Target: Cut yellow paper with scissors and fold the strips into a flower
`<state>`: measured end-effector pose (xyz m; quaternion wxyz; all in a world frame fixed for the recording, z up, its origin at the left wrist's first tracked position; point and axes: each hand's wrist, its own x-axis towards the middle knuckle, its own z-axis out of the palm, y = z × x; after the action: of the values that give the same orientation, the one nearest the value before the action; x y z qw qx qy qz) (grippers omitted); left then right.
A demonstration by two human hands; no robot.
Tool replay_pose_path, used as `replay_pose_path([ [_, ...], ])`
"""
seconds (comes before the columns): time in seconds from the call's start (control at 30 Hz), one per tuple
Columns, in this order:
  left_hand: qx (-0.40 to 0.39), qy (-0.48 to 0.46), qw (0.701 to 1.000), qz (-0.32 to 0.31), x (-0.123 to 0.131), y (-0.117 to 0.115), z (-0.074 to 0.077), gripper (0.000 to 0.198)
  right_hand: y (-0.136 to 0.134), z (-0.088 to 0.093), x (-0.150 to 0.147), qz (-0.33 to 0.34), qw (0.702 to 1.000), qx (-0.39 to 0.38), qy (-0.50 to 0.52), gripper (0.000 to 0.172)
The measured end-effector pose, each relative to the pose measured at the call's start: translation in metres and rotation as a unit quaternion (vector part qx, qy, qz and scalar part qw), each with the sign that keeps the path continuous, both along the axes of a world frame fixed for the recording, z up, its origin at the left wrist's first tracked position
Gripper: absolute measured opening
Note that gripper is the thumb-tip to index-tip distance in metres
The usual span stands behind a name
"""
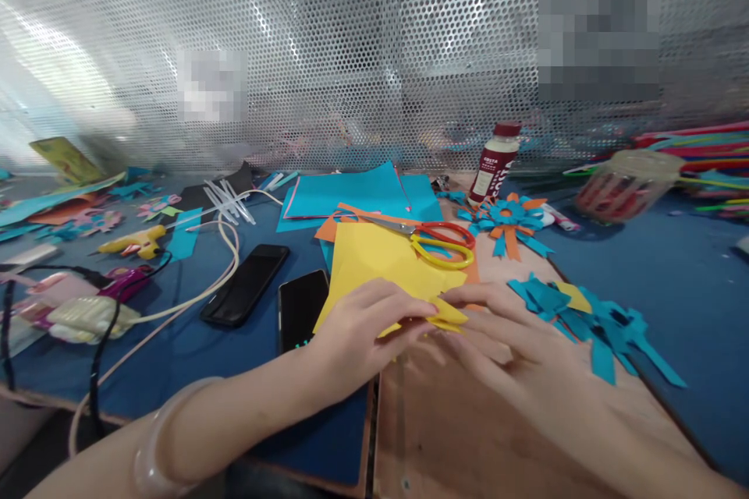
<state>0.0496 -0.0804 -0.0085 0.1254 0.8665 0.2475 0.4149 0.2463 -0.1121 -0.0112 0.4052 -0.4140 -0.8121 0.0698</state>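
A small folded piece of yellow paper [449, 315] is pinched between the fingers of my left hand [374, 323]. My right hand [520, 335] meets it from the other side, thumb and fingertips closed around the paper's right end. Just beyond lies a larger yellow sheet [374, 257], partly covered by my left hand. Scissors [443, 243] with one red and one yellow handle rest on that sheet, blades pointing left. Orange paper [326, 229] and blue sheets [345, 193] are layered behind it. Blue cut paper pieces [597, 320] lie beside my right hand.
Two phones [246, 284] lie left of my left hand, near looping cables [234, 242] and a yellow glue gun [134, 242]. A bottle [495, 164], a paper flower [508, 220] and a tipped plastic jar [626, 185] stand toward the back, before a perforated metal screen [374, 39].
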Motion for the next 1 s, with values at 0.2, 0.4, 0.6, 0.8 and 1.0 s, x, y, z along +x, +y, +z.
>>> replay_pose_path([
  [0.2, 0.006, -0.029, 1.0, -0.003, 0.0005, -0.0006, 0.0035, 0.014, -0.0029, 0.0031, 0.0011, 0.022, 0.998, -0.056, 0.014, 0.02],
  [0.4, 0.01, -0.039, 0.999, -0.02, -0.0003, -0.0008, 0.0039, 0.014, -0.0019, 0.0028, -0.0022, 0.025, 0.994, -0.097, 0.046, 0.02],
  [0.6, -0.005, -0.046, 0.999, -0.013, -0.0005, -0.0012, 0.004, 0.015, -0.004, 0.0003, -0.0016, 0.009, 0.991, -0.103, 0.081, 0.013],
  [0.8, 0.027, -0.015, 0.999, -0.045, -0.0008, -0.0012, 0.0029, 0.018, 0.0012, -0.0041, 0.0041, -0.038, 0.998, -0.012, 0.053, 0.009],
  [1.0, 0.038, -0.009, 0.997, -0.068, 0.0002, -0.0017, 0.0019, 0.021, 0.0015, -0.0046, 0.0026, -0.044, 0.996, 0.078, 0.006, 0.009],
])
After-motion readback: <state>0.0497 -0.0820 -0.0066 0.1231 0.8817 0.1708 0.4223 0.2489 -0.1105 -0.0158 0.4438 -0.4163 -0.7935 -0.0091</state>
